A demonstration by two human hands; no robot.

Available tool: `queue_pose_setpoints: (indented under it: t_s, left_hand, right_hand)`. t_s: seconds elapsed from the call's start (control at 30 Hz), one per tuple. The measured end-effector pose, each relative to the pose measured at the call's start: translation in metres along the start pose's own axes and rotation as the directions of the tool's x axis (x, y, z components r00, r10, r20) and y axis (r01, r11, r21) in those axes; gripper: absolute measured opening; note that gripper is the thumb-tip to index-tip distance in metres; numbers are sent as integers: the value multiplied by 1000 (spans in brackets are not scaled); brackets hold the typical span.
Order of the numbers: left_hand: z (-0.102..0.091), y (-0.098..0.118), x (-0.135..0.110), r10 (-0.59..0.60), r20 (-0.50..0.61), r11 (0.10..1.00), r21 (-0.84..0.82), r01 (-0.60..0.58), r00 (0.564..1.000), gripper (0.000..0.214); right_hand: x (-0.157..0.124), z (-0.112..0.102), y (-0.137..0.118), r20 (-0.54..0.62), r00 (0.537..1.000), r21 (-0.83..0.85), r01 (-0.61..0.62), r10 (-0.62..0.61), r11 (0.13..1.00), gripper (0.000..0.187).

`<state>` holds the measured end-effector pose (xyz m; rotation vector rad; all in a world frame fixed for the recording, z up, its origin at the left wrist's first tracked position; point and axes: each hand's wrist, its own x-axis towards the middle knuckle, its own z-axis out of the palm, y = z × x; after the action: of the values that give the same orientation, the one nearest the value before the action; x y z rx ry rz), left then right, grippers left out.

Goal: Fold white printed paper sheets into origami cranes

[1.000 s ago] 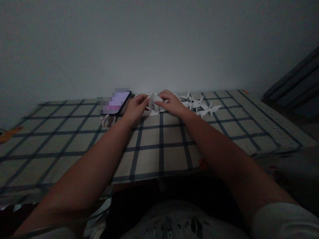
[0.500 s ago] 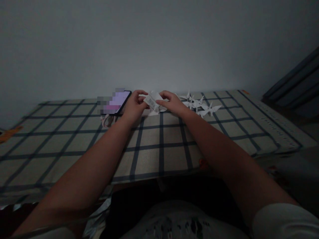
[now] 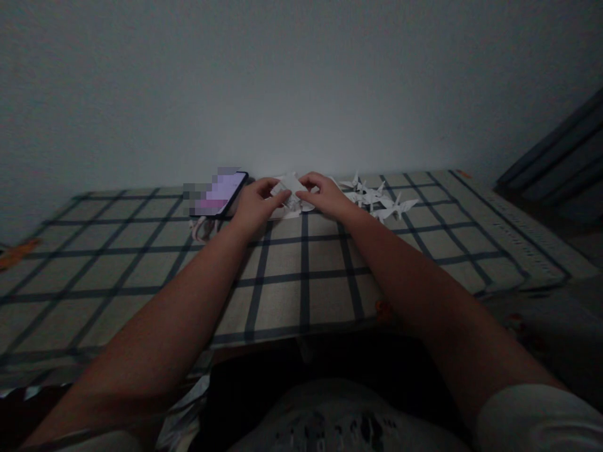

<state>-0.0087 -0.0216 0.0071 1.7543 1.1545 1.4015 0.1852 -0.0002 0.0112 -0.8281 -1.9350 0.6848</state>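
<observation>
Between my two hands is a folded piece of white paper (image 3: pixel 291 184), held just over the table near the wall. My left hand (image 3: pixel 258 199) pinches its left side, thumb on the near face. On the right side, my right hand (image 3: pixel 324 193) grips the paper between thumb and bent fingers. The exact folds are too dim and small to make out. More white paper lies flat beneath and behind the hands. Several folded white paper cranes (image 3: pixel 377 199) sit close together just right of my right hand.
A phone with a lit screen (image 3: pixel 221 193) leans left of my left hand, a pale cord (image 3: pixel 203 229) by its lower edge. The checked tablecloth (image 3: pixel 301 301) covers the table, which meets a plain wall (image 3: pixel 301 88). Dark draped fabric (image 3: pixel 560 150) is at the right.
My left thumb has moved right across the paper, closer to my right thumb. The paper's near flap now lies differently. My right hand has hardly moved.
</observation>
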Motion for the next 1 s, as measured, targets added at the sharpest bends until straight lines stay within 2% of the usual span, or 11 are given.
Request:
queue_pose_setpoints:
  t_s: [0.17,0.27,0.37,0.53,0.83,1.0]
  left_hand:
    - [-1,-3,1,65,46,997,50,-67,997,33]
    - [-1,-6,2,73,50,997,36,-75,996,47]
    - [0,-4,1,29,84,1000,-1,-29,996,64]
    - [-1,3,-3,14,126,999,31,-18,992,43]
    - [-2,2,-2,0,67,995,103,-7,998,40]
    - [0,1,-2,31,85,999,41,-35,996,38]
  right_hand:
    - [0,2,2,-26,1000,50,14,-12,999,23]
    - [0,2,1,-4,1000,65,17,-17,998,18]
    - [-1,1,1,13,1000,77,-13,12,997,15]
    - [-2,1,1,36,999,92,-7,3,996,17]
    - [-3,2,-7,-2,1000,78,-31,31,996,17]
    - [-3,1,-5,33,999,97,-15,12,995,14]
